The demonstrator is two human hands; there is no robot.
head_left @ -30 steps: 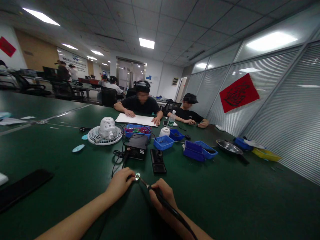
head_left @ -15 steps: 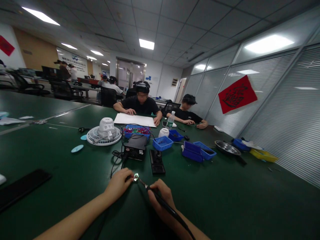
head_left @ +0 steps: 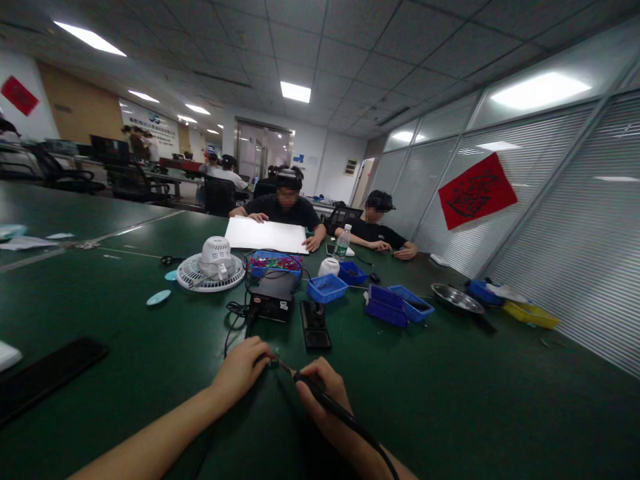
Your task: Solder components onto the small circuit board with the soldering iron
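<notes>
The work looks under way rather than finished: the soldering iron [head_left: 307,382] has its tip at the small part [head_left: 275,358], and whether any joint on it is complete is too small to tell; the part is just above the desk [head_left: 450,400], midway along the side nearest the wearer; the left hand's [head_left: 243,365] grip is closed on the part, fingertips pinching its left side; the right hand's [head_left: 324,390] grip is closed around the iron's handle; the white fan assembly [head_left: 218,251] lies apart from them, toward the desk's left edge.

Beyond the hands, behind the black control box [head_left: 273,297], a blue tray [head_left: 255,271] holds a heap of red and green pieces; the light blue tray [head_left: 327,294] beside it has contents too dim to name; toward the desk's right edge, a tilted dark blue bin [head_left: 384,308] hides its inside, and the tray [head_left: 419,316] against it holds something dark; near that edge stand a metal pan [head_left: 453,301] and a yellow tray [head_left: 531,317], contents unclear.
</notes>
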